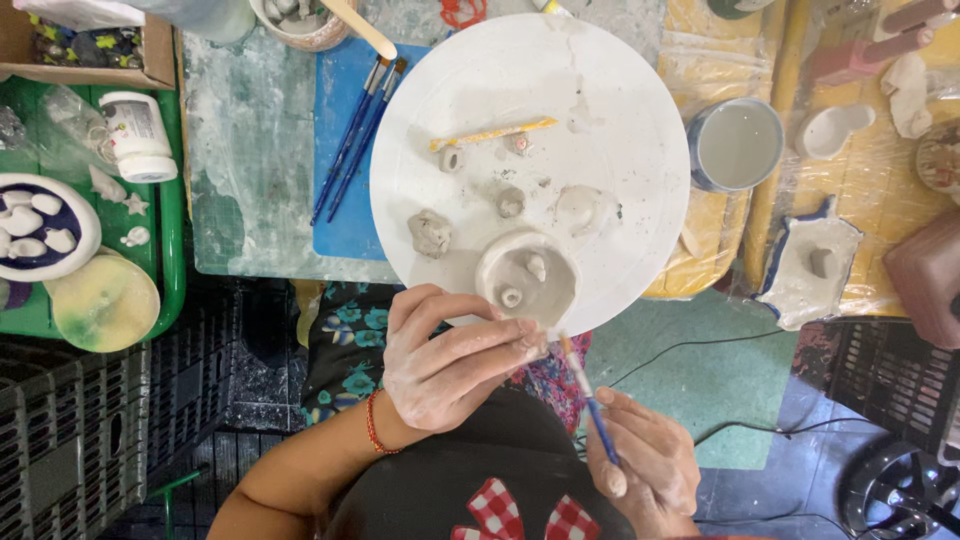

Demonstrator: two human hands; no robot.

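My left hand (450,360), smeared with clay, pinches a tiny grey clay piece (541,347) between its fingertips just below a small round clay dish (527,277). My right hand (645,465) holds a thin blue-handled brush (590,405) whose tip touches that tiny piece. The dish sits at the near edge of a large white round board (620,130) and has two little clay knobs inside. Small clay lumps (430,233) and a yellow stick (495,133) also lie on the board.
Two blue brushes (355,135) lie on a blue mat left of the board. A cup of cloudy water (737,145) stands to the right, beside a blue-edged clay tray (810,265). At left sit a white jar (138,135), a blue-rimmed plate (45,225) and black crates (70,430).
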